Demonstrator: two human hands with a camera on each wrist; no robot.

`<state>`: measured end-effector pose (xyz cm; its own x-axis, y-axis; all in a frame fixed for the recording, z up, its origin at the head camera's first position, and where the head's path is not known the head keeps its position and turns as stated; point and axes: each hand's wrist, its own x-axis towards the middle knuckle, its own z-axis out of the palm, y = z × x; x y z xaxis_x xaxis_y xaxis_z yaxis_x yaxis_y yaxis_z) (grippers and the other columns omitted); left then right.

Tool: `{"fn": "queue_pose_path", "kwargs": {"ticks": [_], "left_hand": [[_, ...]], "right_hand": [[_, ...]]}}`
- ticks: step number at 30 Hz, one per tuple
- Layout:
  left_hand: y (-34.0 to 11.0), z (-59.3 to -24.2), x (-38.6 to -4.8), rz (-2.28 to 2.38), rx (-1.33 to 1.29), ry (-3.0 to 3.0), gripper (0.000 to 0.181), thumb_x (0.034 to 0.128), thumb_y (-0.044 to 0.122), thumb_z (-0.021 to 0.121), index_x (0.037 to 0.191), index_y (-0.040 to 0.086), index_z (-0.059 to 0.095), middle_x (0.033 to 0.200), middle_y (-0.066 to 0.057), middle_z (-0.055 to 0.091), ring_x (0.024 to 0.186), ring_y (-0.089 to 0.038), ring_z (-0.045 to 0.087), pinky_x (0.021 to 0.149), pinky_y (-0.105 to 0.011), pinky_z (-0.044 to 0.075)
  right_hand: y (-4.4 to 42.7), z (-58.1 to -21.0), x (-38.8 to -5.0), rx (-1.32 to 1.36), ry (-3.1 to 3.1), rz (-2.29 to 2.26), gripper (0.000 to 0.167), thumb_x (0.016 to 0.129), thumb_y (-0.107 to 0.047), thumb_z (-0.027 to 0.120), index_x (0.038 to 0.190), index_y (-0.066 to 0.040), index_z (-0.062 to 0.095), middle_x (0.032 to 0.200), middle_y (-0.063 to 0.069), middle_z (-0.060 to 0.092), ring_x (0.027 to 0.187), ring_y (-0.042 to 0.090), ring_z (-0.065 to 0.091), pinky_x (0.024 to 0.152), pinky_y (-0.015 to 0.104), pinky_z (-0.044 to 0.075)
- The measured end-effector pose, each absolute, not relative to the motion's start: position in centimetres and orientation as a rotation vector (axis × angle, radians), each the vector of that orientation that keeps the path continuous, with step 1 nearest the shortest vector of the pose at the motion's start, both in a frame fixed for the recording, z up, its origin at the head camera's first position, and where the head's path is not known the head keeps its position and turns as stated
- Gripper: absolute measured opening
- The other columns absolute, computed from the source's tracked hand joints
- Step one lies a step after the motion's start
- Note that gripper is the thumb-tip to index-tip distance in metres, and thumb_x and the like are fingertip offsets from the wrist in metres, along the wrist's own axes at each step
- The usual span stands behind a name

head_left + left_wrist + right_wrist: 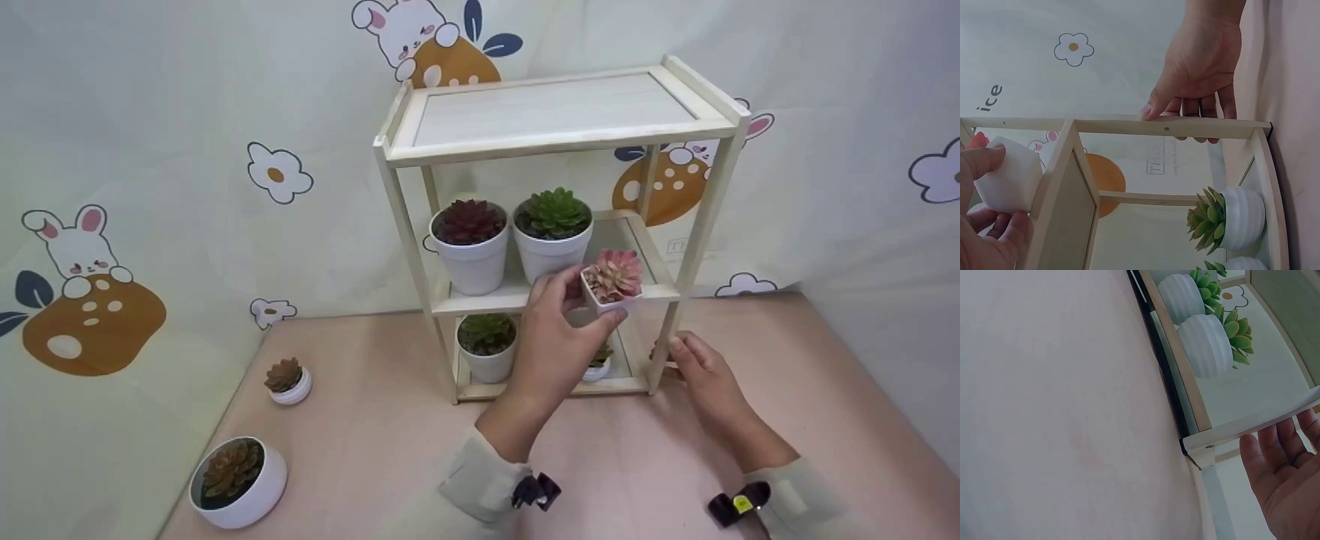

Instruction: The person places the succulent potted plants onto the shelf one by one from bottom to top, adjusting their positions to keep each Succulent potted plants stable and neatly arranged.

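Observation:
My left hand (553, 346) holds a small square white pot with a pink succulent (615, 276) at the front right of the middle shelf of a wooden rack (562, 150). In the left wrist view the thumb and fingers pinch the white pot (1012, 177); whether it touches the shelf I cannot tell. Low on the rack's front right post, my right hand (712, 382) grips the wood, thumb on one side and fingers (1272, 444) on the other. A dark red succulent (471, 251) and a green succulent (553, 225) stand in white pots on the middle shelf.
On the bottom shelf are a potted green succulent (487, 349) and a smaller one (598, 367), partly hidden by my left hand. Left of the rack, a small brown succulent (289, 381) and a larger one in a round white bowl (244, 487) stand on the pinkish table (360, 450).

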<state>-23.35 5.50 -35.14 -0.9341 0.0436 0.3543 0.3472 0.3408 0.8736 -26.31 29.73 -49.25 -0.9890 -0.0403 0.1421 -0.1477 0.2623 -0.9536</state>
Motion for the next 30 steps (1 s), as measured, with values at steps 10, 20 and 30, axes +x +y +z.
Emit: {"fn": "queue_pose_path", "kwargs": {"ticks": [10,20,30], "left_hand": [[6.3,-34.6,-23.8,-1.479,-0.37,-2.402,0.07,0.0877,0.029,0.086,0.147,0.006,0.056,0.137,-0.006,0.06,0.119,-0.014,0.064,0.103,-0.027,0.055],[7.5,-34.3,-24.0,-1.351,-0.326,-2.452,0.067,0.0896,0.034,0.083,0.146,0.01,0.057,0.138,-0.006,0.061,0.124,-0.016,0.062,0.108,-0.031,0.054],[8.7,-34.3,-24.6,-1.246,-0.329,-2.462,0.064,0.0903,0.038,0.082,0.143,0.009,0.06,0.132,-0.006,0.063,0.119,-0.017,0.063,0.104,-0.032,0.056]], "right_hand": [[29.7,-49.3,-26.3,0.204,-2.413,1.864,0.058,0.112,-0.044,0.04,0.132,0.009,0.053,0.124,0.019,0.065,0.112,0.006,0.065,0.099,0.022,0.057],[29.7,-49.3,-26.5,0.226,-2.384,1.886,0.057,0.112,-0.042,0.041,0.132,0.01,0.054,0.122,0.017,0.065,0.11,0.004,0.066,0.098,0.024,0.058],[29.5,-49.1,-26.4,0.202,-2.371,1.886,0.05,0.113,-0.035,0.042,0.129,0.011,0.055,0.118,0.014,0.068,0.107,0.004,0.068,0.097,0.023,0.058]]}}
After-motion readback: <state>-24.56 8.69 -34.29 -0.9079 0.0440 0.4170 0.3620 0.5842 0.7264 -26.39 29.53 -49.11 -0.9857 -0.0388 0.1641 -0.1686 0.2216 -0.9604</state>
